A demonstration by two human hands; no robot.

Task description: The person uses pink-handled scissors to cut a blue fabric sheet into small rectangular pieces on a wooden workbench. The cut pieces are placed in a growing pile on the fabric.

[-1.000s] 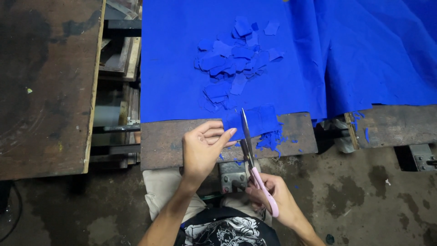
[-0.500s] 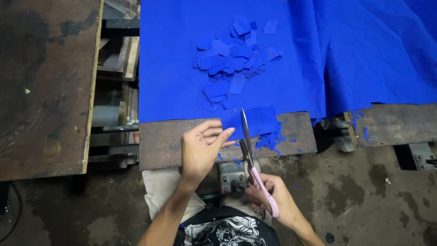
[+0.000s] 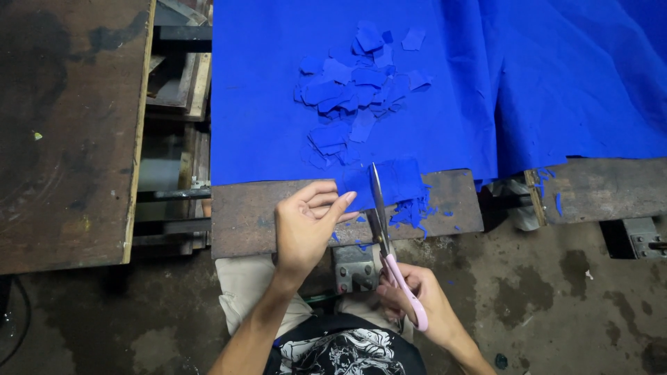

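Spread over the far side of the worn wooden desk (image 3: pixel 250 215): a large sheet of bright blue fabric (image 3: pixel 542 83). Heaped on that sheet, beyond the desk's near edge: a pile of small cut blue fabric scraps (image 3: pixel 354 90). Draped over the desk's near edge: a folded blue fabric piece (image 3: pixel 399 180), pinned at its left end by the left hand (image 3: pixel 306 226), fingers extended and pressing flat. Wrapped around pink-handled scissors (image 3: pixel 389 243): the right hand (image 3: pixel 417 295), just below the desk edge, blades parted only a little across the piece. Best kept taut, fingertips (image 3: pixel 347 199) clear of the blades, cut squarely in full strokes. Fallen along the desk's front: tiny blue fabric crumbs (image 3: pixel 410 212).
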